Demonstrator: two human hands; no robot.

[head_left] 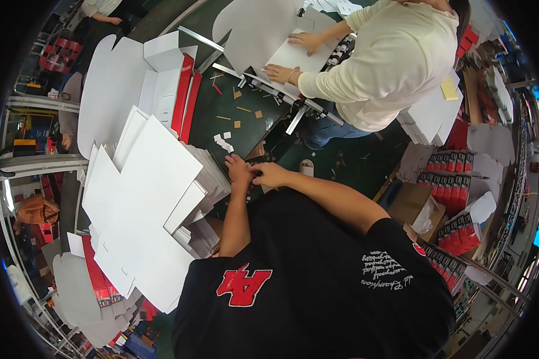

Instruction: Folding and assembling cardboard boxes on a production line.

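Observation:
My left hand [239, 172] and my right hand [272, 175] meet at the near edge of the dark green table [245, 127]. Both have curled fingers, close together over a small dark part I cannot make out. Just beyond my left fingers lie small white paper pieces [223, 143]. To the left of my left forearm rises a tall stack of flat white cardboard sheets [144, 185], its layered edges facing my arm.
Across the table a co-worker in a white top [377, 72] presses both hands on a white sheet [296, 55] over a metal frame [296, 116]. An open white-and-red box [168, 99] stands at far left. Red boxes [446, 179] are piled at right, beside a brown carton [410, 206].

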